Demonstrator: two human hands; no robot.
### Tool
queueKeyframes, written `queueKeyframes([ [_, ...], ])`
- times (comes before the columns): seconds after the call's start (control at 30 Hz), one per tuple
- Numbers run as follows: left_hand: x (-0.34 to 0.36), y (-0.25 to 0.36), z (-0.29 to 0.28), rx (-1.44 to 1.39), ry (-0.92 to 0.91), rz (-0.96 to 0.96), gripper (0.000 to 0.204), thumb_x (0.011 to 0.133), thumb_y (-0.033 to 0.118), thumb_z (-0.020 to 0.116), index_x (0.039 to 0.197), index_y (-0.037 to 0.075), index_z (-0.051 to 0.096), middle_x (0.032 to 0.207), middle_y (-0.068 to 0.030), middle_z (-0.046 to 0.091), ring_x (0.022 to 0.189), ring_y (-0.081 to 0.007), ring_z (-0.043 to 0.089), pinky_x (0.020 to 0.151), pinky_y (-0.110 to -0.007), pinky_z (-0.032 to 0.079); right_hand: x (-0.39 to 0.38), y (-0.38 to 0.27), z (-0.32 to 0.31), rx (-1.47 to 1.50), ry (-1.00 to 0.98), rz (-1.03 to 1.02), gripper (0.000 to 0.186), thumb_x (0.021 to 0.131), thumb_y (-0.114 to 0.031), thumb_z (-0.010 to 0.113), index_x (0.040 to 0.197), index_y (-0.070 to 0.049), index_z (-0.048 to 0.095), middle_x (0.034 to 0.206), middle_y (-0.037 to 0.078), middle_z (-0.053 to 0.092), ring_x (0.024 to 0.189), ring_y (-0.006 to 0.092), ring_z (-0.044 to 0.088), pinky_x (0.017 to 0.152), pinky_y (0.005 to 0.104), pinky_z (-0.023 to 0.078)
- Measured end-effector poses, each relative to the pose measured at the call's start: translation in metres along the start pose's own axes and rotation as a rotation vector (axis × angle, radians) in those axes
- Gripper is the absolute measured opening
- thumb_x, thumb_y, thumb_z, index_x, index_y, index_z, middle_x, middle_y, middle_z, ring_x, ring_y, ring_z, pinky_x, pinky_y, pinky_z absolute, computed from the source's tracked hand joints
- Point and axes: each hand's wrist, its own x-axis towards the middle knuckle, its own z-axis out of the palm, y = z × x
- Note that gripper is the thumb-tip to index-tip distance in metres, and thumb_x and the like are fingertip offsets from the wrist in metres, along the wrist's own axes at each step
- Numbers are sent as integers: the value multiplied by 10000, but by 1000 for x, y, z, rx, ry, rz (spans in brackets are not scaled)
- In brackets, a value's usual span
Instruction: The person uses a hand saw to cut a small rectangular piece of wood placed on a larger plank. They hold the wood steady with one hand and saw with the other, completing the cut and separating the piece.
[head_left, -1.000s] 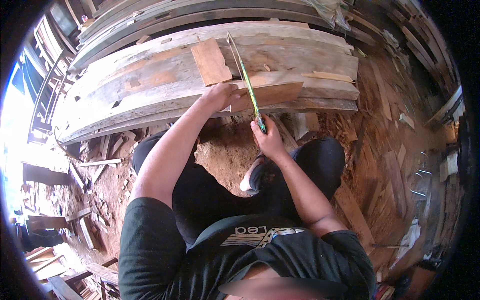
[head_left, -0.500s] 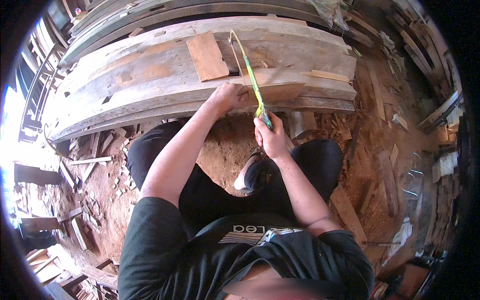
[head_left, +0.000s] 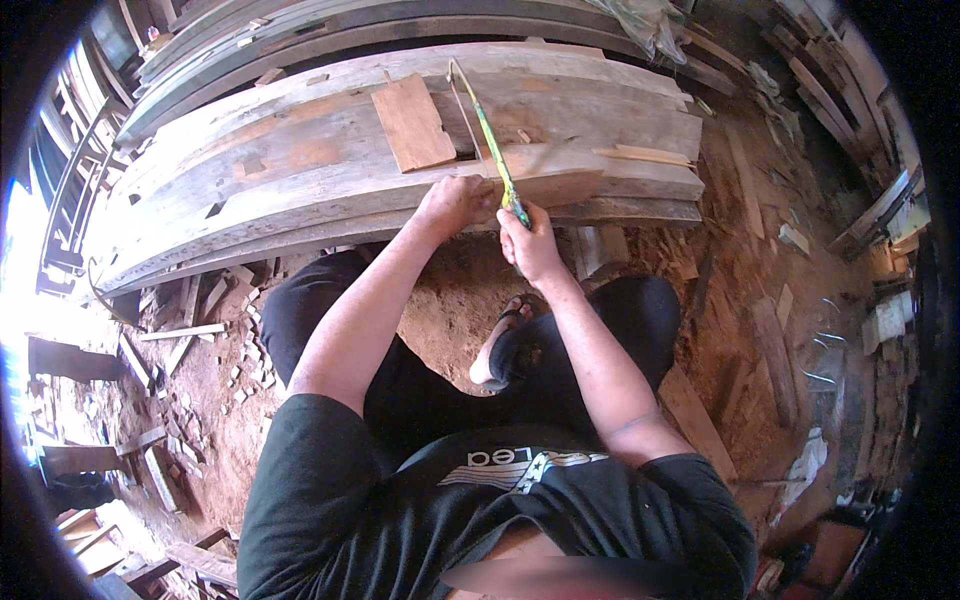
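Note:
My right hand (head_left: 530, 243) is wrapped around the handle of a hand saw (head_left: 488, 132) with a slim yellow-green frame and a thin blade. The saw points away from me, over the bench of thick planks (head_left: 290, 195). At the bench's near edge, the blade crosses beside the fingers of my left hand (head_left: 453, 207). Those fingers are curled on the left end of a wooden piece (head_left: 565, 187) lying along that edge. How deep the blade sits in the wood is hidden. Beyond my left hand a flat rectangular board (head_left: 413, 122) rests on the planks.
A thin wood strip (head_left: 645, 154) lies on the bench at right. Long beams (head_left: 400, 45) are stacked behind. Offcuts (head_left: 185, 330) litter the dirt floor at left, and more planks (head_left: 770, 360) lie at right. My knees flank the space below the bench.
My right hand has pushed the saw forward, away from me and slightly left. My left hand keeps its place on the wooden piece. The whole view has shifted slightly.

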Motion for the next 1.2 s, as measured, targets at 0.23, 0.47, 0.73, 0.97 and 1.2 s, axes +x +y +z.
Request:
queueKeyframes([
  [0.23, -3, 15, -12, -14, -7, -231, 279, 872, 285, 712, 1018, 49, 680, 977, -214, 710, 938, -429, 675, 819, -517, 538, -48, 3, -9, -85, -35, -9, 244, 994, -204, 641, 814, -113, 505, 594, -58, 469, 482, 58, 440, 433, 262, 334],
  [0.47, 4, 13, -14, -9, -75, -149, 272, 860, 244, 724, 1022, 33, 667, 976, -254, 702, 997, -434, 664, 870, -505, 523, -118, -3, -23, -76, 36, 25, 125, 1012, -178, 593, 958, -81, 534, 612, -35, 481, 470, 51, 442, 426, 226, 348],
  [0.73, -3, 24, -13, -8, -37, -155, 263, 865, 249, 700, 1019, 48, 628, 972, -255, 696, 953, -472, 661, 818, -546, 528, -57, 2, -11, -480, 40, -157, 190, 976, -197, 642, 868, -67, 556, 673, -21, 535, 576, 106, 516, 533, 299, 401],
  [0.97, -14, 41, -15, 1, -90, -136, 224, 885, 207, 671, 1044, 52, 645, 982, -262, 698, 970, -462, 663, 836, -553, 531, -97, 1, -29, -42, -1, 24, 120, 1011, -147, 589, 935, -108, 504, 626, -31, 480, 481, 57, 436, 443, 229, 364],
  [1.2, 4, 31, -13, -27, -62, -235, 201, 869, 175, 693, 989, 25, 634, 993, -272, 688, 989, -478, 643, 836, -546, 510, -115, 6, -20, -191, 48, -32, 164, 990, -153, 638, 883, -123, 518, 637, -58, 484, 508, 37, 432, 458, 232, 321],
])
